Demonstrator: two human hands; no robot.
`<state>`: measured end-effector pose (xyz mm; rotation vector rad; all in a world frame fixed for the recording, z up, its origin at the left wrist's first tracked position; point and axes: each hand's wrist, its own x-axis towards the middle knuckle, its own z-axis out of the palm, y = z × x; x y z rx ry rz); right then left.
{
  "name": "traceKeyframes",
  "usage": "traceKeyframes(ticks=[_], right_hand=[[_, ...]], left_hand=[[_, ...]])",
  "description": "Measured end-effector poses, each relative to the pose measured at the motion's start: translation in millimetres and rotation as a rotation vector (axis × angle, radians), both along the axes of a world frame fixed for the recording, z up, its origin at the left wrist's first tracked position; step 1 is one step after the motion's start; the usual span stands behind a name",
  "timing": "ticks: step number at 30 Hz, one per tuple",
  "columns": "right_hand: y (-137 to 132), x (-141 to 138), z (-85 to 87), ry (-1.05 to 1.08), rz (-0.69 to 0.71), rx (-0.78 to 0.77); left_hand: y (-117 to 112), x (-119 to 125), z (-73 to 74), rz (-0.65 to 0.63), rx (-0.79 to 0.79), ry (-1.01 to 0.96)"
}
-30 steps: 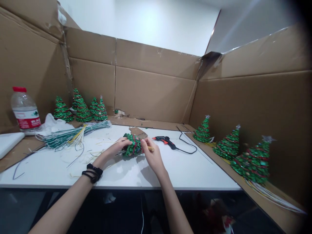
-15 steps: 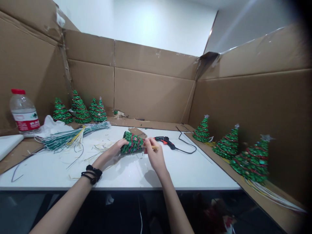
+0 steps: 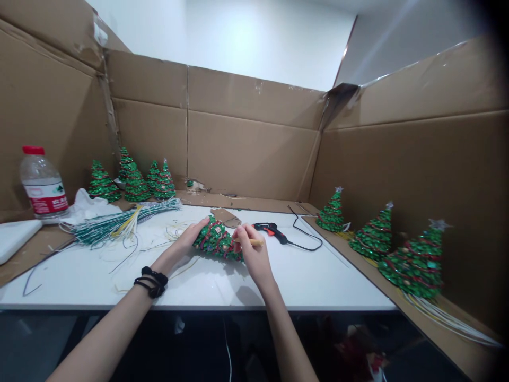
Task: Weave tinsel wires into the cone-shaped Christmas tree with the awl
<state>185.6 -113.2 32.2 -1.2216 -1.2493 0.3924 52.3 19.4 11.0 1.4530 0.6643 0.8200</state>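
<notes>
A small green Christmas tree (image 3: 212,244) with red garland and tiny ornaments is held tilted on its side just over the white table. My left hand (image 3: 191,237) is closed around its wide end. Close to the tree's narrow end, my right hand (image 3: 253,254) pinches a tool with a light wooden handle (image 3: 256,242); its working tip is hidden by my fingers and the branches. Just beyond my right hand lies a black and red glue gun (image 3: 272,231), and behind the tree is a piece of cardboard (image 3: 225,217).
Green and white wire stems (image 3: 115,225) lie at left, near a water bottle (image 3: 45,185) and crumpled tissue (image 3: 89,204). More trees stand at back left and along the right, including a star-topped tree (image 3: 417,262). Cardboard walls (image 3: 254,138) enclose the table. The gun's cord (image 3: 308,248) trails right.
The tree has turned and tilted in my left hand, so more of its decorated side faces me and its narrow end sits lower. My right hand keeps its pinch on the tool.
</notes>
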Motion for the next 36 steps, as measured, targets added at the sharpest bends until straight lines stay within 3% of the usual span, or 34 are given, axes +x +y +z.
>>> traceKeyframes(ticks=[11, 18, 24, 36], right_hand=[[-2.3, -6.4, 1.0, -0.019, 0.022, -0.007], [-1.4, -9.4, -2.5, -0.055, 0.054, -0.011], [0.0, -12.1, -4.3, -0.135, 0.001, 0.003], [0.8, -14.0, -6.1, -0.11, 0.02, 0.014]], left_hand=[[-5.5, 1.7, 0.8, 0.043, -0.122, -0.12], [0.5, 0.8, -1.0, 0.057, -0.045, -0.071], [6.8, -0.1, -2.5, 0.066, -0.003, -0.027], [-5.2, -0.9, 4.3, 0.063, -0.011, -0.053]])
